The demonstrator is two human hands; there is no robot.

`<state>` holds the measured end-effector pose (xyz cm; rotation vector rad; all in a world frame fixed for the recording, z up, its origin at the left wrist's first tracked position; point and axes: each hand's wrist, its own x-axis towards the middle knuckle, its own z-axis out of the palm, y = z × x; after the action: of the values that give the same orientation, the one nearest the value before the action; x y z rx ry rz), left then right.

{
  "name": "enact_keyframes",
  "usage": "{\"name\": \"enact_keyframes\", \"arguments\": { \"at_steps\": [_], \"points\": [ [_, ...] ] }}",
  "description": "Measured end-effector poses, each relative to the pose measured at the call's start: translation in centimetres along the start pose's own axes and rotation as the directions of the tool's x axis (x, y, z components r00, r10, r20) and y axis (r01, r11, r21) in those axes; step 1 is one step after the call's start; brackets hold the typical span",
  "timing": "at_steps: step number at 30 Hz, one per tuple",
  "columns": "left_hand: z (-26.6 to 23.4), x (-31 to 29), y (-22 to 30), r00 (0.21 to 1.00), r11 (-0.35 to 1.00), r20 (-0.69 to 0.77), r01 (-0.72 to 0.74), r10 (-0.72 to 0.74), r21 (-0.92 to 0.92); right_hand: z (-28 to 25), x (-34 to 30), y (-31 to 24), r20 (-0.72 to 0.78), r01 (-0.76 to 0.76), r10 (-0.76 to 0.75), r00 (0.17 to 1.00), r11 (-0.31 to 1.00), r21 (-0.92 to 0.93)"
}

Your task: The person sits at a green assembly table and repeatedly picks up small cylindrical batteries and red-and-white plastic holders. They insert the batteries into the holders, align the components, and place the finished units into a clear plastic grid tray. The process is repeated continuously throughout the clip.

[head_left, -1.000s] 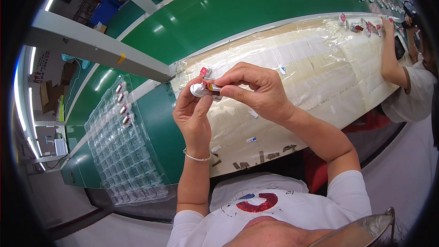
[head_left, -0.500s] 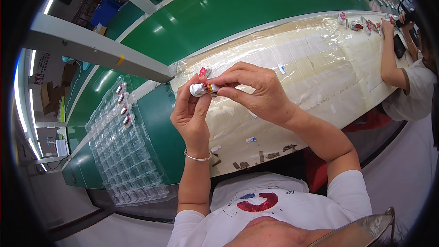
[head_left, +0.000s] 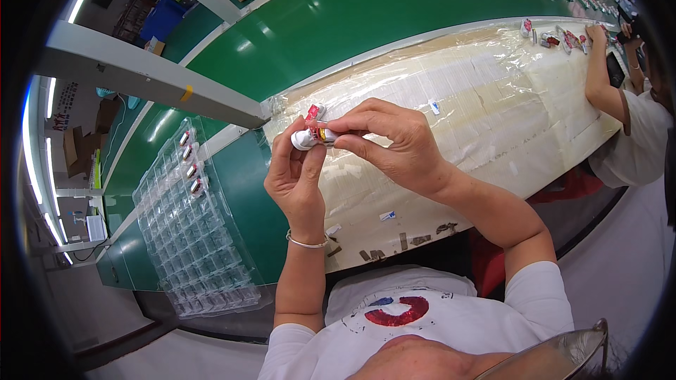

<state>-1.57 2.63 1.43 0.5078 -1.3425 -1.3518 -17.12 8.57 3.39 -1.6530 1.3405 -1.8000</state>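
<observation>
Above the cream-covered table [head_left: 458, 155], a small white rounded piece with red and yellow parts [head_left: 304, 141] is held between both hands; its exact kind cannot be made out. My left hand [head_left: 298, 190] grips its white end between thumb and fingers. On the other end, my right hand [head_left: 405, 144] pinches with thumb and fingertips, partly covering it. Just beyond my left fingers lies a red-and-white piece [head_left: 313, 112].
A clear compartment tray [head_left: 193, 239] lies to the left, several small red-and-dark pieces in its far rows. A grey post [head_left: 155, 74] stands at far left. Beyond runs a green surface [head_left: 366, 10]. At right, a co-worker's arm [head_left: 598, 74] reaches toward several red-and-white pieces [head_left: 563, 39].
Both hands keep hold of the piece, with only slight shifts of the fingers and a small move of my left hand to the right. The co-worker's near hand has moved slightly away.
</observation>
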Motion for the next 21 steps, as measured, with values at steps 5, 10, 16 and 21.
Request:
{"name": "enact_keyframes", "arguments": {
  "at_steps": [5, 10, 16, 21],
  "points": [
    [0.09, -0.06, 0.22, 1.0, 0.999, -0.014, 0.015, -0.015, 0.047, 0.35, -0.13, 0.02, -0.038, 0.016, -0.016, 0.999, 1.0, -0.002],
    [0.24, -0.09, 0.37, 1.0, 0.997, -0.017, 0.01, -0.009, 0.074, 0.63, -0.29, 0.35, -0.055, -0.004, 0.007, 0.998, 0.999, 0.04],
    [0.58, -0.31, 0.23, 1.0, 0.997, 0.008, -0.013, 0.012, 0.079, 0.62, -0.26, 0.34, -0.077, -0.005, 0.007, 0.997, 1.0, 0.026],
    [0.76, -0.24, 0.34, 0.999, 0.999, -0.009, 0.032, -0.032, 0.011, 0.54, -0.21, 0.37, -0.068, 0.011, -0.01, 0.998, 1.0, 0.025]
  ]
}}
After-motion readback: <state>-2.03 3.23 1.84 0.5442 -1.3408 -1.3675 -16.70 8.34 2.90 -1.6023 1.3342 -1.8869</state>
